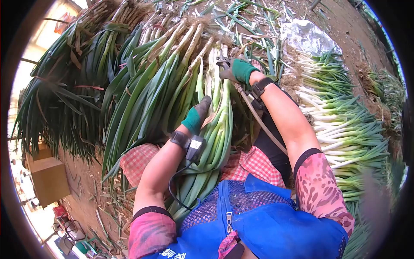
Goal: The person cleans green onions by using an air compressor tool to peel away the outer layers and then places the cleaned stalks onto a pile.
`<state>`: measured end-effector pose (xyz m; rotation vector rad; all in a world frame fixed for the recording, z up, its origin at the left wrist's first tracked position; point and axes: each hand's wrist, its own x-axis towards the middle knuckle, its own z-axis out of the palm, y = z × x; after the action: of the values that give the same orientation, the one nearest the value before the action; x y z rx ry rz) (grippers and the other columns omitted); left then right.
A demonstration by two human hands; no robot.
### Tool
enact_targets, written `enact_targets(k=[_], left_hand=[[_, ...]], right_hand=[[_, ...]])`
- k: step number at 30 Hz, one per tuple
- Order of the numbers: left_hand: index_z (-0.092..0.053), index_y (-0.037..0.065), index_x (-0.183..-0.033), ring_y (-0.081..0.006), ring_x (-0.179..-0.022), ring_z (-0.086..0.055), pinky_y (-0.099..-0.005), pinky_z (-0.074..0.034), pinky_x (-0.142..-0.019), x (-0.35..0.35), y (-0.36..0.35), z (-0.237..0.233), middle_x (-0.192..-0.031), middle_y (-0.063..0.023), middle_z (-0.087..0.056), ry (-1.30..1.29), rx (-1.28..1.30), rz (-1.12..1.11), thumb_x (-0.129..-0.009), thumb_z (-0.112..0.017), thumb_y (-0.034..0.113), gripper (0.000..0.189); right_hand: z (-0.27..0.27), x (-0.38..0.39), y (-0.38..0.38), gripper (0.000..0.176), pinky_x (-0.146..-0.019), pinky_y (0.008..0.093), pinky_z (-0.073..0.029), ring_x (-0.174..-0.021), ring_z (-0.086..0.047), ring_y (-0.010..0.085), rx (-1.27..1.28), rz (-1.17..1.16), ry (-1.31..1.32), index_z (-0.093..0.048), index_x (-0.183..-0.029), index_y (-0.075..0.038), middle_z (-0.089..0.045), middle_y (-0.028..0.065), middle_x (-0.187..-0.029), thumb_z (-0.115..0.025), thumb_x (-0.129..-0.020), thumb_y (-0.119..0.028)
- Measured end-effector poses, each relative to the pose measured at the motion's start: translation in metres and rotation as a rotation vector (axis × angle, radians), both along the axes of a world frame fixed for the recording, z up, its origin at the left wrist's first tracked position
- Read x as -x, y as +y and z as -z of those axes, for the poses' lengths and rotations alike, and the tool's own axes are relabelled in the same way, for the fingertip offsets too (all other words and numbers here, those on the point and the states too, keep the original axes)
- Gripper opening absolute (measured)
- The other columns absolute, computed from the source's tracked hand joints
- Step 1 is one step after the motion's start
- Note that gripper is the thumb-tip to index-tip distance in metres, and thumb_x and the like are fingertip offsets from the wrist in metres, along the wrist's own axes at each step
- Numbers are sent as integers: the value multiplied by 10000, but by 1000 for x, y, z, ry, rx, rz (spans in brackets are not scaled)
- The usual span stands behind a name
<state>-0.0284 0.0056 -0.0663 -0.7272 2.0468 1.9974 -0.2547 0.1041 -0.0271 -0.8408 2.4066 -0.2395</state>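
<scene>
Just off centre at 10 o'clock, the left hand lies against long green onions running from 12 toward 6 o'clock, hidden fingers leaving its grip unclear. Toward 1 o'clock, the right hand grasps a hose-fed tool, probably best aimed along well-steadied onions, clear of the left hand.
</scene>
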Motion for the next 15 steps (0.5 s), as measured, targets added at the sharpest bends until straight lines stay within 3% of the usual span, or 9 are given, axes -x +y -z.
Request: enact_targets(k=[2, 5, 7, 9, 11, 12, 15], left_hand=[[-534, 35, -1310, -254, -959, -638, -366, -494, -872, -2, -3, 16, -1069, -156, -667, 62, 111, 22, -1047, -435, 299, 386], [-678, -30, -1082, -142, -800, -600, -326, -499, -758, 3, -3, 2, -931, -73, -693, -6, -59, -130, -963, -535, 519, 580], [-665, -33, -1092, -239, -834, -640, -357, -502, -796, 6, -36, 26, -944, -165, -697, -141, 118, 30, -902, -601, 552, 619], [-651, -24, -1114, -342, -943, -665, -398, -510, -867, 5, -53, -1, -1008, -253, -683, -91, 604, 18, -859, -643, 542, 621], [-619, -23, -1156, -389, -1053, -638, -438, -497, -933, -2, -67, -11, -1087, -275, -664, -48, 1034, -209, -830, -674, 499, 618], [-603, 6, -1193, -383, -1056, -639, -458, -497, -935, -3, -78, 0, -1103, -249, -666, -105, 1115, -222, -809, -702, 438, 587], [-611, 46, -1208, -384, -1070, -632, -470, -497, -935, -8, -86, 9, -1130, -228, -665, -438, 993, 220, -806, -704, 388, 536]], right_hand=[[-29, -20, 8, 547, -891, 457, -531, -995, -659, 424, 37, -109, -46, -596, -1291, -134, -667, 244, -1135, -579, -822, -415], [-33, -55, 17, 539, -870, 467, -537, -983, -656, 412, -36, -211, -69, -522, -1355, -203, -668, 222, -1121, -554, -841, -363], [-27, -74, 34, 550, -855, 471, -533, -999, -648, 416, -36, -291, -56, -541, -1317, -138, -660, 241, -1106, -599, -821, -370], [-49, -99, 53, 573, -834, 479, -529, -971, -648, 426, 117, -193, -61, -554, -1269, -70, -655, 263, -1082, -647, -793, -376], [-37, -111, 66, 608, -823, 490, -526, -949, -647, 442, 212, -175, -26, -542, -1240, -18, -653, 282, -1048, -674, -789, -404], [-34, -116, 72, 640, -813, 497, -526, -936, -649, 452, 248, -158, -28, -531, -1223, 21, -653, 300, -1026, -684, -791, -426], [-31, -123, 84, 712, -834, 503, -514, -975, -635, 464, 203, -156, -64, -471, -1261, 49, -636, 328, -1046, -695, -801, -445]])
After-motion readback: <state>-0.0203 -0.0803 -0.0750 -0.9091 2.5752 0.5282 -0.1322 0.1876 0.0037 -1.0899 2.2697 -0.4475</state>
